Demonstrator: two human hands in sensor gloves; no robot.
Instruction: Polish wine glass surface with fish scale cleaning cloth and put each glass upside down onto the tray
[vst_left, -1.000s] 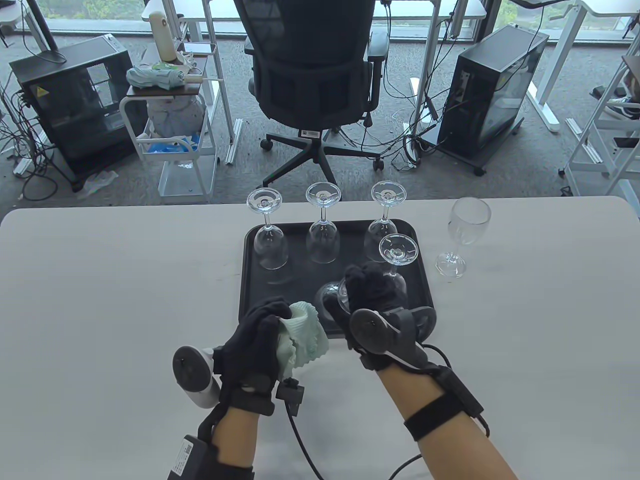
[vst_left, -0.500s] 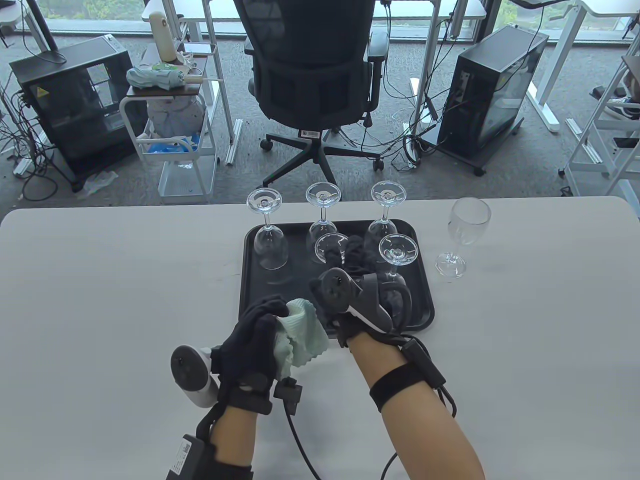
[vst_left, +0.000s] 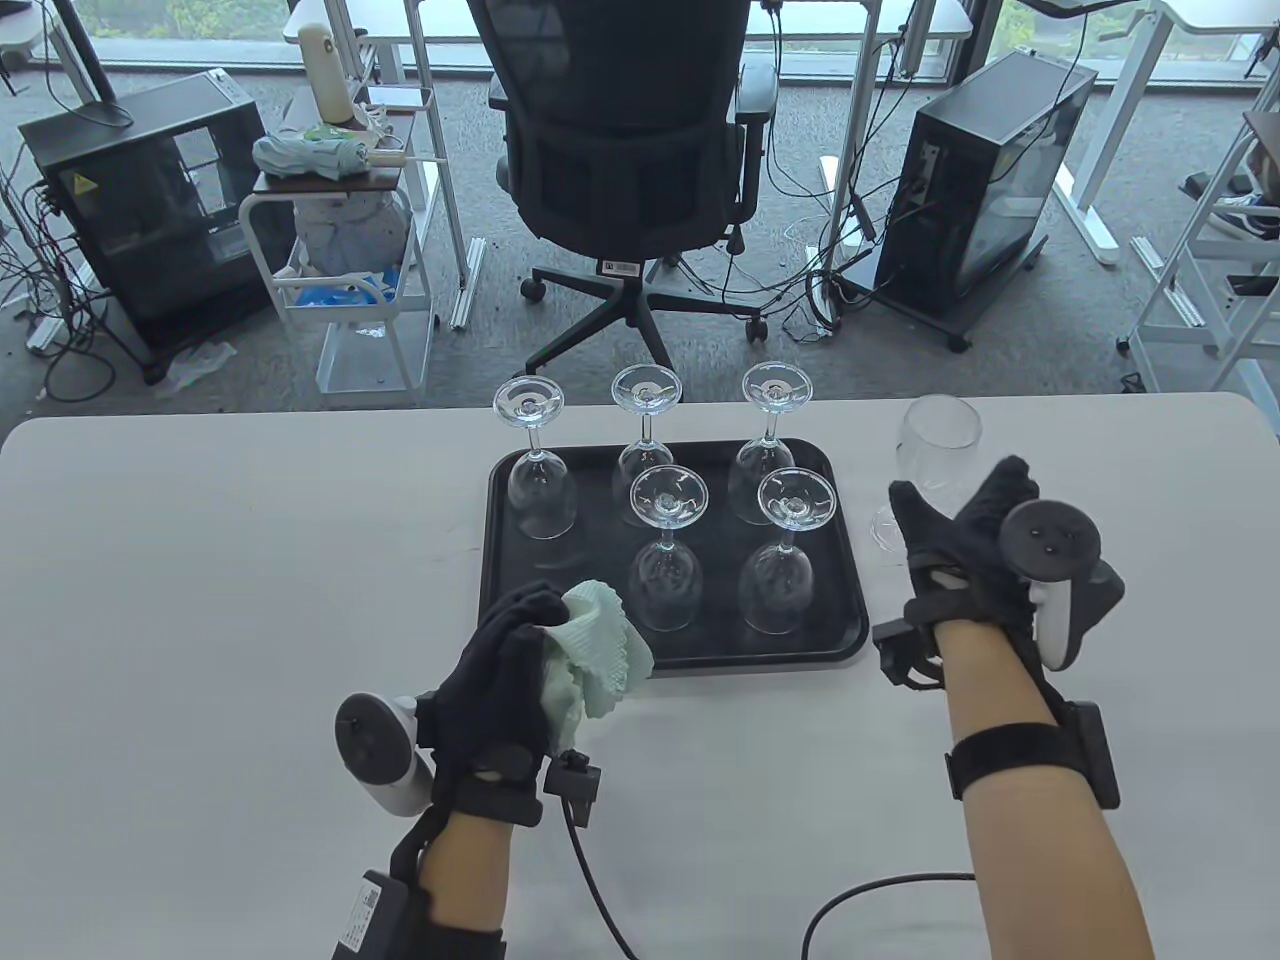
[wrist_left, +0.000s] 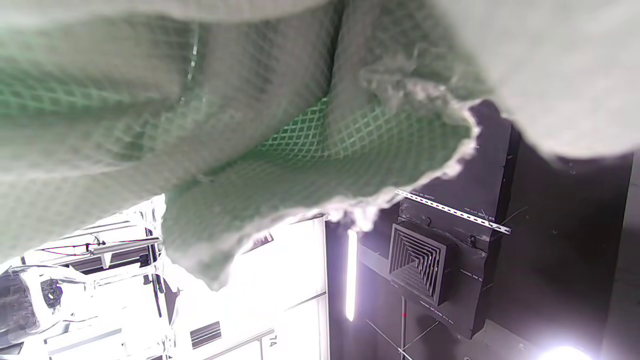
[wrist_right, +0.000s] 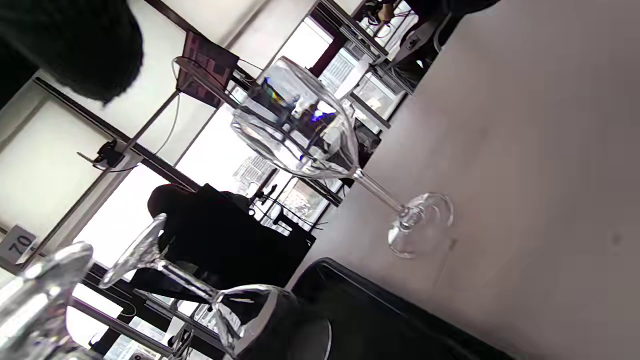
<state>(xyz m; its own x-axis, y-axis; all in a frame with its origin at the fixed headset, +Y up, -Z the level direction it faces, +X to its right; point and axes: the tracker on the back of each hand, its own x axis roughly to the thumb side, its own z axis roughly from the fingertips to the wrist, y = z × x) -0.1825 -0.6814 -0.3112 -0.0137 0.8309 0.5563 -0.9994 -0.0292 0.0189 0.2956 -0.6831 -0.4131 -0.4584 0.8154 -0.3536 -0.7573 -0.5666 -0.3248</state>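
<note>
The black tray (vst_left: 500, 560) sits on the white table (vst_left: 200, 600) with five wine glasses upside down on it, three along its far edge and two nearer; the left hand (vst_left: 500, 670), just off the tray's near left corner, has its fingers curled round the bunched pale green cleaning cloth (vst_left: 595, 655); the right hand (vst_left: 965, 545), off the tray's right side, is spread open and holds nothing, right beside the upright wine glass (vst_left: 935, 450) standing on the table; whether it touches that glass cannot be told.
</note>
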